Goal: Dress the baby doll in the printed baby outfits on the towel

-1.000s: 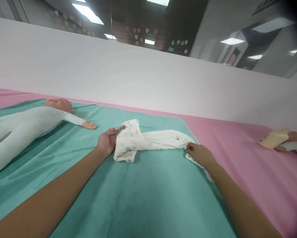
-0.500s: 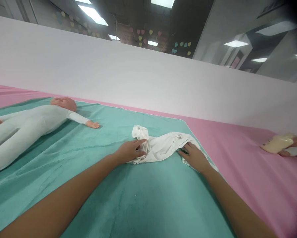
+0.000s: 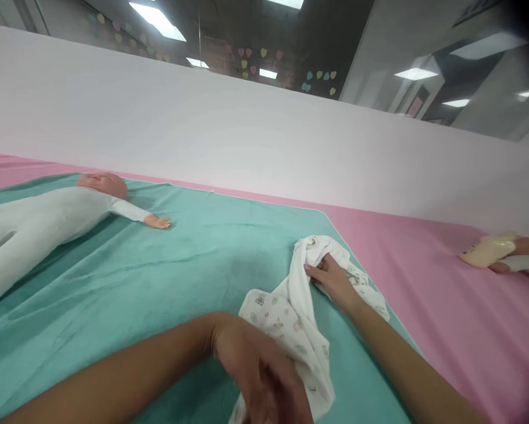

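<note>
A white cloth point(image 3: 308, 347) with small printed figures lies bunched and twisted on the teal sheet point(image 3: 194, 259); its kind is unclear in these folds. My right hand point(image 3: 335, 282) is closed on a fold near the cloth's far end, thumb on the left side and fingertips partly tucked under the fabric. Over the near end, at the bottom of the view, my left hand point(image 3: 264, 371) bends downward. Its fingers are smeared by motion and partly cut off, so their grip on the fabric does not show.
On the left a baby doll point(image 3: 61, 215) in a white suit lies on its back, one arm stretched toward the cloth. A pink covering point(image 3: 441, 282) surrounds the teal sheet. A cream-coloured object point(image 3: 489, 250) lies beside a partly visible limb at far right. A white wall point(image 3: 247, 135) rises behind.
My left hand has come toward me, and the cloth's left end has been drawn down with it. My right hand has shifted slightly left and up. The cloth now runs nearer to me.
</note>
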